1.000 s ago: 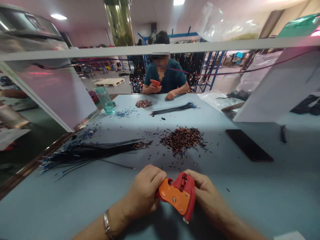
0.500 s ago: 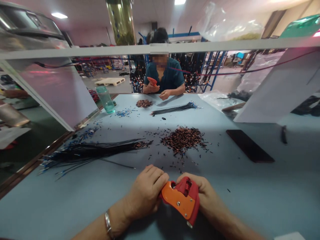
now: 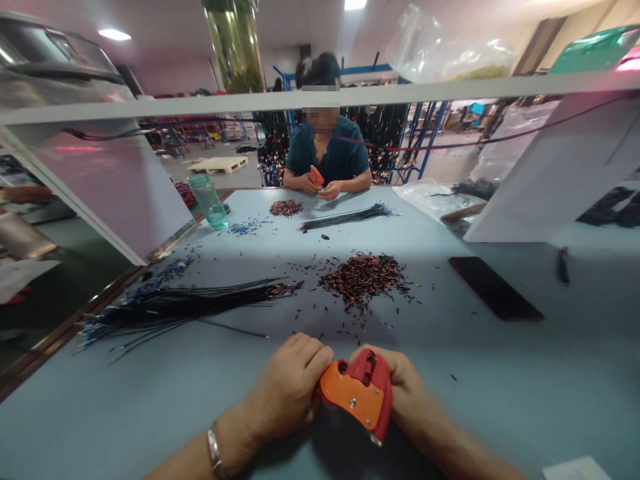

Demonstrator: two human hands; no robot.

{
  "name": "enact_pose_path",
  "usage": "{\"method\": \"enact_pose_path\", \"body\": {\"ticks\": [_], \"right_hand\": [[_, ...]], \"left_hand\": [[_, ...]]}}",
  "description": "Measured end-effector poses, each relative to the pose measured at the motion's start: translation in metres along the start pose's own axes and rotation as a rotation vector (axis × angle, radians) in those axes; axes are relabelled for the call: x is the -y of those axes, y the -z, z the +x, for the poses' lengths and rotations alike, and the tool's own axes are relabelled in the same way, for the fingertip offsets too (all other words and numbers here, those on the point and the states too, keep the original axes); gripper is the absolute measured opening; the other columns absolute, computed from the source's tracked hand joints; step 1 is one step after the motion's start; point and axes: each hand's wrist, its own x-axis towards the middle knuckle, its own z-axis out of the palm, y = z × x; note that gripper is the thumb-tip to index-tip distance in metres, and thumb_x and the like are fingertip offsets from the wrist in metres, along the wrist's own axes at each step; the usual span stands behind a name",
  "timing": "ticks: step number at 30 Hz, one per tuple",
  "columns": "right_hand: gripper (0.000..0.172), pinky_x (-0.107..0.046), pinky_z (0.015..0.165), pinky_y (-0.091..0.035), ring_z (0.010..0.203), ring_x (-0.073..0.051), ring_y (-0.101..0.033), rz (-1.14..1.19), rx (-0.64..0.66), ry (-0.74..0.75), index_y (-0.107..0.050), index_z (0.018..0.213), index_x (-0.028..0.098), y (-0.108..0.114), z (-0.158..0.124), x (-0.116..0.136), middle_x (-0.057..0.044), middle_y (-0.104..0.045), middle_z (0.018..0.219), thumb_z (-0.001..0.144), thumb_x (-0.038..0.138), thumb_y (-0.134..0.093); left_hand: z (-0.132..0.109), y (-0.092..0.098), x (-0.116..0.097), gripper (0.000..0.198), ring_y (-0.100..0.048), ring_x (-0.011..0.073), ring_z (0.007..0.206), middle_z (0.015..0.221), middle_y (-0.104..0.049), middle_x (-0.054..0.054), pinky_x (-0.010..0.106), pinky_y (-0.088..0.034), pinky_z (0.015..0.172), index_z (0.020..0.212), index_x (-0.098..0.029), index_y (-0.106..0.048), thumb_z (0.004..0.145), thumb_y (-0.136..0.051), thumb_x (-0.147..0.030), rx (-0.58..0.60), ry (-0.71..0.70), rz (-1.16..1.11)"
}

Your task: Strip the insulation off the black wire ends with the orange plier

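Note:
My right hand point(image 3: 416, 395) is wrapped round a red and orange hand tool point(image 3: 358, 393) low in the middle of the view. My left hand point(image 3: 289, 385) is curled with its fingertips pinched against the tool's orange head; what it pinches is too small to make out. Just beyond the hands lies a pile of short copper-tipped black wire bits point(image 3: 365, 277). A bundle of long black wires point(image 3: 185, 305) with blue ends lies to the left on the light blue table point(image 3: 500, 373).
A black phone point(image 3: 495, 298) lies to the right. A person across the table holds a similar red tool point(image 3: 316, 176), with a small pile point(image 3: 286, 208) and a wire bundle point(image 3: 350, 216) before them. A green cup point(image 3: 209, 200) stands at the far left. A shelf rail point(image 3: 320, 99) crosses overhead.
My hands and the tool shifted slightly, the tool tipping a little. The person opposite brought both hands together round their red tool.

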Motion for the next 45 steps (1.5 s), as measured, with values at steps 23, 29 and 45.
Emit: {"method": "enact_pose_path", "body": {"ticks": [23,29,45], "right_hand": [[0.017,-0.021,0.055,-0.038,0.056,-0.009,-0.041,0.071,-0.015,-0.019,-0.059,0.062,0.016,-0.0036,0.0005,-0.0027,0.004,-0.050,0.058,0.070,0.029,-0.068],[0.016,-0.021,0.055,-0.037,0.056,-0.009,-0.042,0.081,-0.026,-0.021,-0.058,0.062,0.017,-0.0038,0.0002,-0.0015,0.004,-0.050,0.059,0.070,0.027,-0.068],[0.020,-0.020,0.053,-0.041,0.050,-0.008,-0.048,0.169,0.018,-0.043,-0.063,0.060,0.016,-0.0086,-0.0003,0.0020,0.004,-0.058,0.054,0.068,0.029,-0.075]], "left_hand": [[0.0002,-0.0015,-0.0009,0.010,-0.047,0.0205,0.065,0.073,-0.057,0.007,0.032,-0.036,0.059,0.086,-0.018,-0.051,0.080,-0.045,-0.013,-0.003,0.014,0.010],[0.0032,0.0010,-0.0023,0.011,-0.045,0.0182,0.059,0.065,-0.054,0.004,0.030,-0.033,0.054,0.078,-0.019,-0.049,0.081,-0.042,-0.012,-0.038,0.007,0.050],[-0.0013,-0.0006,-0.0037,0.016,-0.042,0.0130,0.047,0.056,-0.051,-0.002,0.028,-0.026,0.048,0.073,-0.022,-0.043,0.089,-0.046,-0.023,-0.120,-0.009,0.028]]}}
